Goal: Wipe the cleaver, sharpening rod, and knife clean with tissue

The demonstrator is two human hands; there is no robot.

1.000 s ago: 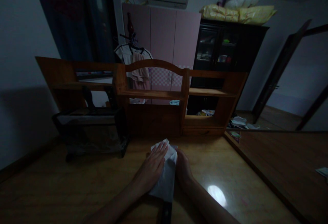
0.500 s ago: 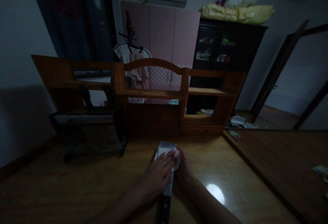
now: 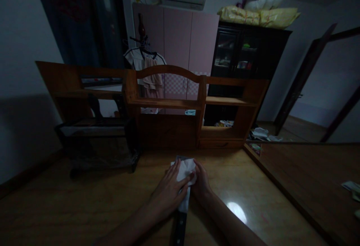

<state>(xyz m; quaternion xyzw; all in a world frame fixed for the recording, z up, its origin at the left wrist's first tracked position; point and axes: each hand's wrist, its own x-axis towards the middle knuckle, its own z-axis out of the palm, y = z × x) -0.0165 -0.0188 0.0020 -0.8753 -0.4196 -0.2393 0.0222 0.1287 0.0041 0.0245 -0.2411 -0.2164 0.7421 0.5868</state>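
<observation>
A cleaver-like kitchen knife [image 3: 180,225] lies on the wooden table, its black handle toward me and its broad blade pointing away. White tissue [image 3: 185,170] covers most of the blade; a strip of metal shows beyond it and another near the handle. From the left, my left hand [image 3: 168,191] holds the tissue against the blade, fingers along its left side and thumb across it. My right hand [image 3: 201,184] is closed on the tissue's right edge, its fingertips partly hidden. Neither hand touches the handle.
At the left stands a black knife block [image 3: 97,150] with black handles sticking up. A wooden shelf unit [image 3: 168,103] runs along the table's back. A raised wooden edge [image 3: 281,186] borders the table's right side. Ceiling light reflects on the tabletop [image 3: 236,212].
My left hand has shifted slightly left and its fingers now lie at the tissue's left side, uncovering its middle. The tissue covers more of the blade's far end. My right hand stays almost in place.
</observation>
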